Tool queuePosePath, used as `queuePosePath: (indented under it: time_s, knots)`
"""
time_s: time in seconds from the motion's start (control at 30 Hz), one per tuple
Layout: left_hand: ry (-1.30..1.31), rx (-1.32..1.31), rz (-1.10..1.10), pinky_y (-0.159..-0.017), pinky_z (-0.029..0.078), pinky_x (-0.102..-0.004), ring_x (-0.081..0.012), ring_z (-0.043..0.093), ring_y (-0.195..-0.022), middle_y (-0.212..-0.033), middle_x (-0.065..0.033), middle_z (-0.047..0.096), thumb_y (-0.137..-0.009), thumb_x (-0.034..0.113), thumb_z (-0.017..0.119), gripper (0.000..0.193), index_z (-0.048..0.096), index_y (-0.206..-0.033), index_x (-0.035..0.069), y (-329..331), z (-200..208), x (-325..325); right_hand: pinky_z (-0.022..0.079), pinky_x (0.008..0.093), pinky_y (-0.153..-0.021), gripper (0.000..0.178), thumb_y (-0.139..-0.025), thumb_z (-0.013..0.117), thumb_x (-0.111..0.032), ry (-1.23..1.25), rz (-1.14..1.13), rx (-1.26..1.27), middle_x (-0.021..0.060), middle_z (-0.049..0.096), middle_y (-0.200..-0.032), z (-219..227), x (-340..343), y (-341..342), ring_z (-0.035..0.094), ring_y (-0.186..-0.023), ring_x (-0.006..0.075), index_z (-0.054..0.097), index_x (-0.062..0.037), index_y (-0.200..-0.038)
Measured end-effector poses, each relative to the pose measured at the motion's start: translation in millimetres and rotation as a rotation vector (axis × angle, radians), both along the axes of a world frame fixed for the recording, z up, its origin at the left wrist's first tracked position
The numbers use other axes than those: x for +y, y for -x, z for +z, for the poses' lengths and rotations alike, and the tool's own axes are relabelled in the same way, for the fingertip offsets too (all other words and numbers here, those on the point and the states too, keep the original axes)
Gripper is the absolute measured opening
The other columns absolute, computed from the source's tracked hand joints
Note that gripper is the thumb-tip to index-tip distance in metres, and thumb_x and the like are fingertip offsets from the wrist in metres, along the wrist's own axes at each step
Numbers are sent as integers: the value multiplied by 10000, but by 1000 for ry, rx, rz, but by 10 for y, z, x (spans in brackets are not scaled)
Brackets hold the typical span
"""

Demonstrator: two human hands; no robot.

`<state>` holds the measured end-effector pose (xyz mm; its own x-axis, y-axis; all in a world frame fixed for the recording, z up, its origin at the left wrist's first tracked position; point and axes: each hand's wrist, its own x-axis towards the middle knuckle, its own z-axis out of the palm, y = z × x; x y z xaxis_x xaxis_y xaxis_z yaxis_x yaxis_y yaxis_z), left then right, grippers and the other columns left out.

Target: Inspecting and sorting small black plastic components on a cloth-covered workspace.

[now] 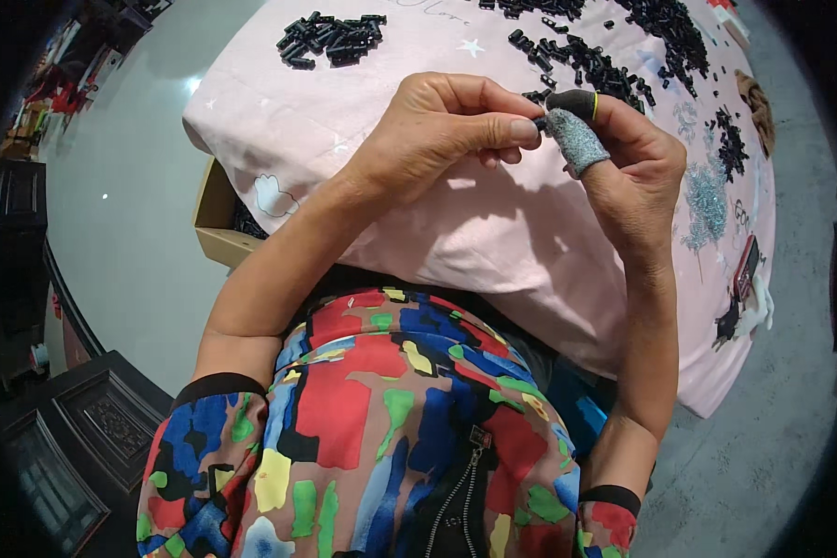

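My left hand [437, 130] pinches a small black part [540, 124] between thumb and fingertips, above the pink cloth [446, 219] on the table. Close against it on the right is my right hand [634, 177], its thumb and index finger pressed together at the part's end. A grey speckled finger cover [577, 142] sits on the right thumb, and a black one with a yellow rim [572, 102] on the index finger. Whatever lies between those right fingertips is too small or hidden to make out.
Small black parts lie in a heap [330, 40] at the far left and a larger spread [591, 65] beyond my hands. Tiny silvery pieces [707, 200] and a phone [746, 268] are at the right. A cardboard box [221, 244] with black parts stands below the table's left edge.
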<state>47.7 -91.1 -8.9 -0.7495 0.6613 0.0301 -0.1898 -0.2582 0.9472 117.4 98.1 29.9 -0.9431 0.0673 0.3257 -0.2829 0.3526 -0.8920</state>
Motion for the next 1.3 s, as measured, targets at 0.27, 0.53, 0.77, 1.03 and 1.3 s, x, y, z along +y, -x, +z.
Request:
queuePosePath:
  time_s: [0.27,0.53,0.77,1.03,1.3]
  knots:
    - [-105,-139,-23,-627,505,-177,-75,635,-740,-951,-85,736,-923,107,723,223,702,-1122,9,43,-10,5,506,188,-632,236,-878,675,29,17,42,1,13,722,-875,-4,33,26,631,-742,46,740,6,-1103]
    - [-131,-253,-138,-704,524,-193,-95,651,-796,-991,-126,730,-936,149,706,262,676,-1152,5,68,30,-31,479,183,-684,288,-883,636,70,-104,134,68,6,694,-942,-31,162,67,611,-809,40,730,-3,-1146]
    - [-98,-276,-173,-709,542,-211,-92,668,-796,-1007,-117,732,-926,161,716,278,665,-1149,3,84,31,-21,465,207,-622,250,-842,685,35,-246,140,223,29,679,-887,-103,193,117,599,-743,63,749,-17,-1079]
    - [-152,-333,-187,-766,554,-212,-101,688,-862,-1073,-111,727,-939,159,694,283,655,-1169,-2,93,10,1,494,256,-591,396,-711,826,-96,-526,15,319,79,695,-962,-21,49,74,654,-772,151,725,-21,-1086]
    - [-139,-348,-164,-770,548,-198,-87,681,-918,-1096,-90,719,-966,174,664,275,667,-1174,-5,57,-7,17,545,340,-746,397,-645,791,-32,-627,-23,445,137,701,-959,-83,51,96,679,-862,275,718,2,-1033]
